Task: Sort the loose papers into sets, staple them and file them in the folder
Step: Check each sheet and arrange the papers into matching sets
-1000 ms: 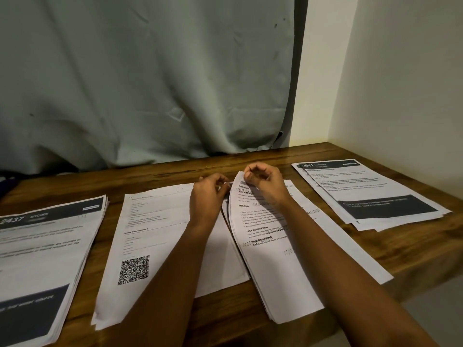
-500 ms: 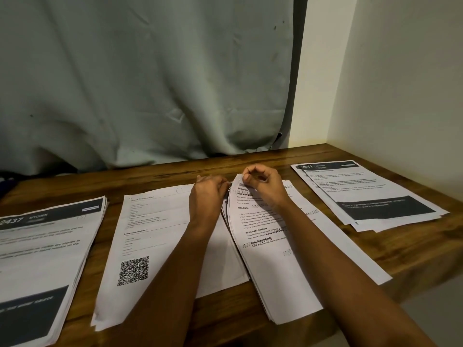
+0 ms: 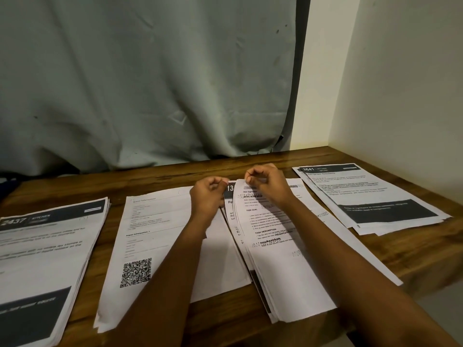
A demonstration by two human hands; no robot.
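Sorting step: right hand [image 3: 265,186] pinching far corner of middle stack [image 3: 283,271], top sheets raised to expose header beneath; left hand [image 3: 206,199] curled beside it, seemingly pinching lower sheets. Left pile [image 3: 45,246] and right pile [image 3: 370,196] apart on table [image 3: 413,251].

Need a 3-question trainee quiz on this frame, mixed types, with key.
1. True or false: the right hand pinches the top sheet of the middle stack.
2. Which number heads the far-right pile? A 2437, B 2641, C 9000.
3. Short answer: which hand's forearm crosses the QR-code pile?
Key: 1 true; 2 B; 3 the left hand.
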